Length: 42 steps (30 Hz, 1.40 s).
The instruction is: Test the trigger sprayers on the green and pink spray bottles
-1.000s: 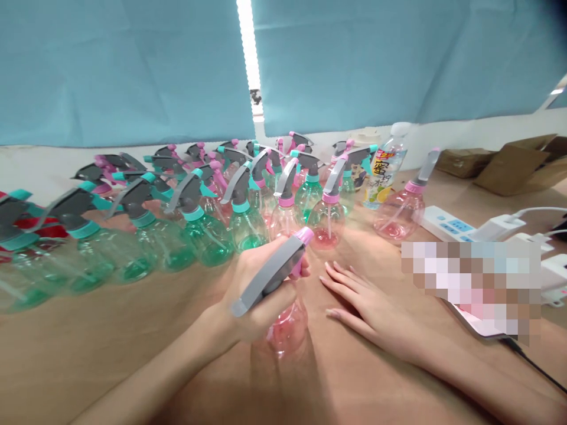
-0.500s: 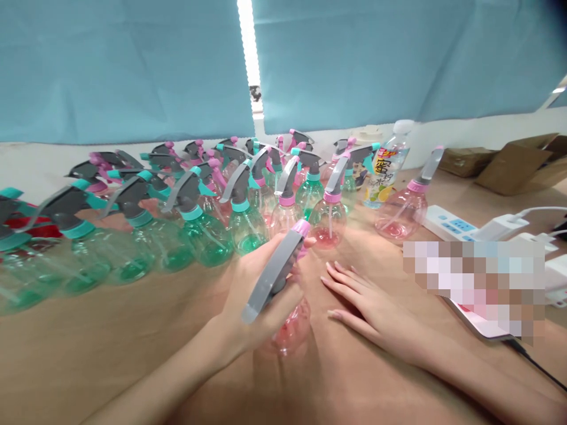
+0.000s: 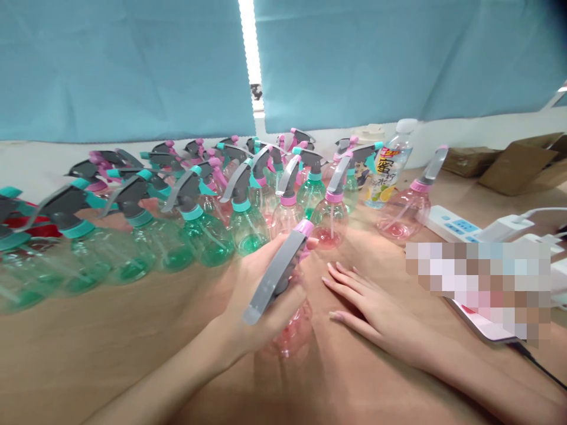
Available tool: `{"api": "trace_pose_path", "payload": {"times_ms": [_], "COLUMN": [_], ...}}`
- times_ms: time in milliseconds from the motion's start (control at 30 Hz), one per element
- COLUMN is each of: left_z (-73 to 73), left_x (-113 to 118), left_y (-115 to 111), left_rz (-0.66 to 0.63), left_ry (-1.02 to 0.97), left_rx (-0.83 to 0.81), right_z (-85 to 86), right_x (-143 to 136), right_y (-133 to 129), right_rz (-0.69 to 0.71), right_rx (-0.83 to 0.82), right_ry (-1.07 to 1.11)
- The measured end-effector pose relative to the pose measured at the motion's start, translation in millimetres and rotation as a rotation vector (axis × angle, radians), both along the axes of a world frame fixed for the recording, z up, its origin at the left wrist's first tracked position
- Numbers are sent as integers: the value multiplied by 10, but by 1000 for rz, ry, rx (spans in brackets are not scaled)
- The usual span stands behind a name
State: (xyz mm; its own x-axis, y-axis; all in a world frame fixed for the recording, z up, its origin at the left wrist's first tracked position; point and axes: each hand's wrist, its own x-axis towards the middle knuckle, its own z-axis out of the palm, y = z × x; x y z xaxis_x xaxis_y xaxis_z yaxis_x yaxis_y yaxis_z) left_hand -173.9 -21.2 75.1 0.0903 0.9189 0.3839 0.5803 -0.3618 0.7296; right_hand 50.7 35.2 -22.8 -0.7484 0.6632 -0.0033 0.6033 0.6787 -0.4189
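A pink spray bottle [image 3: 295,330] with a grey trigger head and a pink nozzle is in my left hand [image 3: 261,295], whose fingers wrap round its neck below the trigger. The bottle is near the middle of the wooden table [image 3: 133,366], with a little pink tint inside. To its right my right hand [image 3: 367,301] lies flat on the table, fingers spread, holding nothing. Just behind my hands stand a pink spray bottle [image 3: 328,227] and a green one [image 3: 248,231], both with some liquid at the bottom.
Several green and pink spray bottles form rows from the left to the centre back. At right are a drink bottle [image 3: 390,171], another pink sprayer [image 3: 405,212], a white power strip [image 3: 452,224] with plugs, a partly blurred phone [image 3: 485,324] with a cable, and cardboard boxes [image 3: 516,165].
The view has shifted very slightly. My left hand still holds the pink spray bottle and my right hand still lies flat; neither has visibly moved on the table.
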Motion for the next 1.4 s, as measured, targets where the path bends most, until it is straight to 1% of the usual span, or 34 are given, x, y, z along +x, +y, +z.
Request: {"api": "trace_pose_path", "payload": {"times_ms": [167, 400, 700, 867, 1033, 1200, 1333, 1400], "left_z": [53, 53, 39, 44, 90, 101, 99, 106], "left_x": [20, 26, 1, -7, -18, -39, -47, -48], "left_y": [1, 18, 10, 7, 29, 42, 42, 38], "left_rz": [-17, -74, 12, 34, -36, -34, -82, -85], "left_ry": [-32, -59, -1, 45, 46, 84, 39, 38], "left_rx": [-31, -34, -13, -21, -13, 22, 39, 38], "right_z": [-16, -20, -28, -46, -57, -61, -67, -70], "right_x": [0, 1, 0, 4, 10, 14, 17, 17], "right_y": [-3, 2, 6, -3, 5, 4, 0, 0], "right_rz": [-2, -8, -9, -10, -4, -5, 1, -1], "right_rx": [0, 4, 10, 19, 22, 24, 24, 25], "right_ry": [13, 25, 43, 43, 40, 63, 92, 102]}}
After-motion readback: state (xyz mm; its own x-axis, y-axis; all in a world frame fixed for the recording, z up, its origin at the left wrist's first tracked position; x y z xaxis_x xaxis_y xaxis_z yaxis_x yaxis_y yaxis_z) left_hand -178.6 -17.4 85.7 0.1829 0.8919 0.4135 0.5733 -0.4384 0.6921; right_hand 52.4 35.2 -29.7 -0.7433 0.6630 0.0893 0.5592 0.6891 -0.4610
